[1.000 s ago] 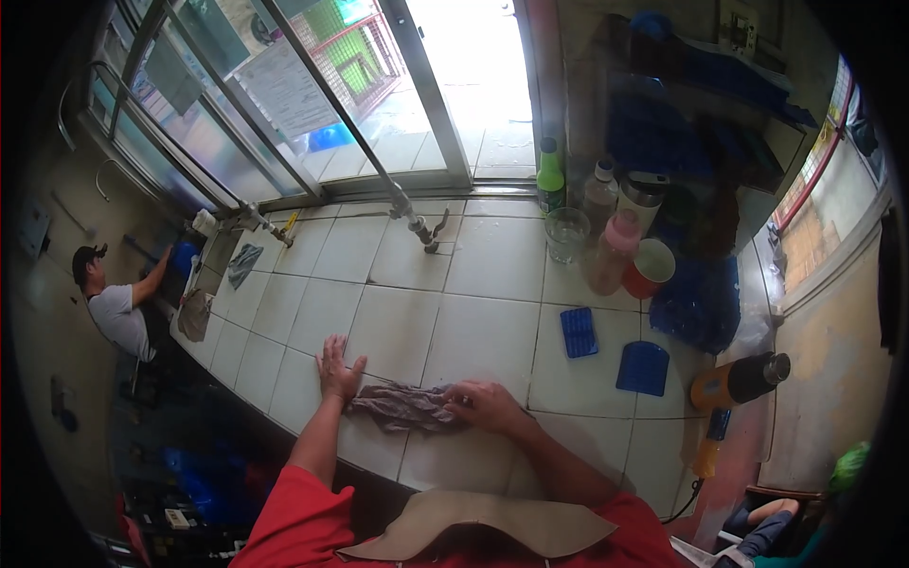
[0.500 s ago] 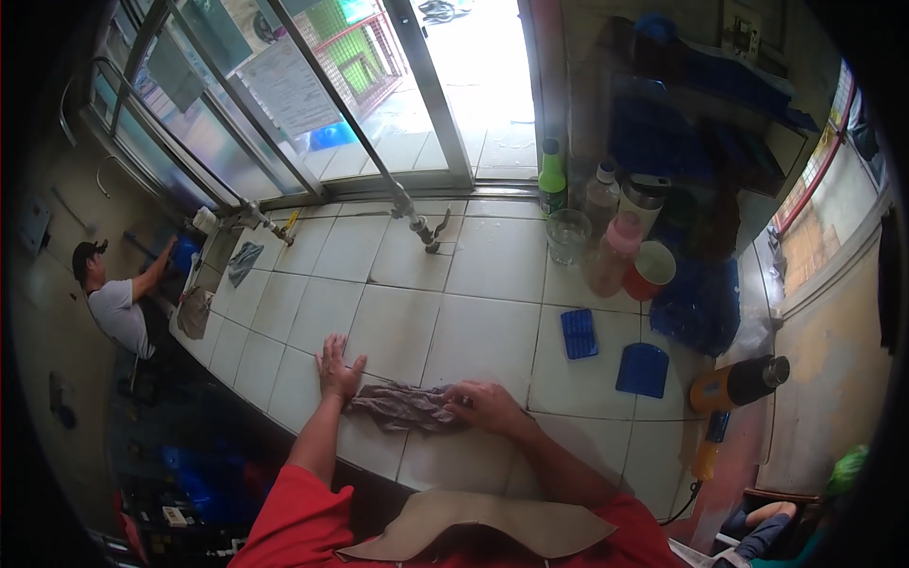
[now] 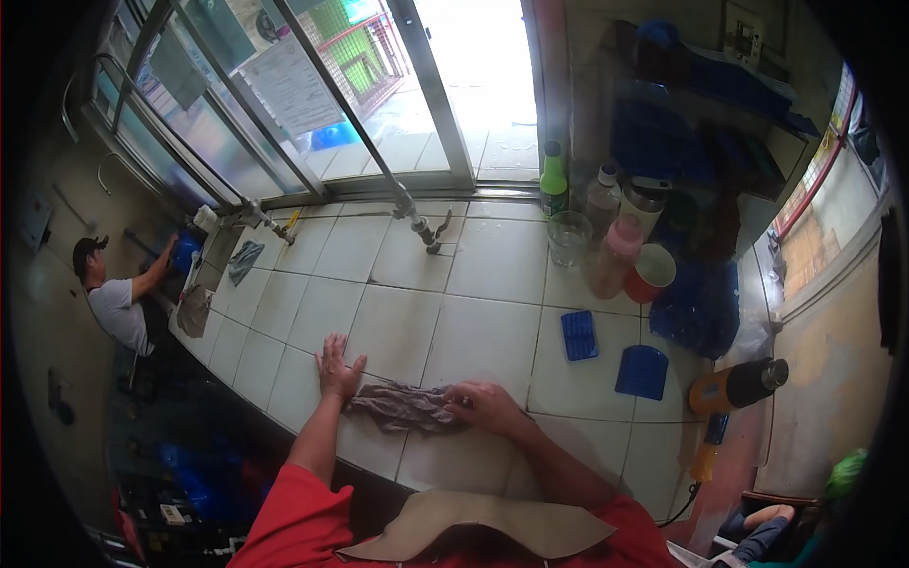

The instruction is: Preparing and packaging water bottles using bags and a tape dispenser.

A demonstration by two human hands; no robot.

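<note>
A crumpled grey-brown cloth (image 3: 402, 407) lies across the white tiled counter (image 3: 488, 346) close to its near edge. My left hand (image 3: 338, 369) rests palm down at the cloth's left end, fingers spread on the tiles. At the other end, my right hand (image 3: 483, 405) has its fingers curled around the cloth; the fingertips are partly hidden. Farther right on the counter are a small blue ridged tray (image 3: 579, 335) and a flat blue scraper-like piece (image 3: 642, 371), apart from both hands.
A pink bottle (image 3: 617, 256), a clear glass (image 3: 569, 239), a red cup (image 3: 650, 273) and a green bottle (image 3: 553, 180) stand at the back right. An orange-and-black flask (image 3: 739, 385) is at the right. A tap (image 3: 426, 232) rises behind. Another person (image 3: 123, 303) works at far left.
</note>
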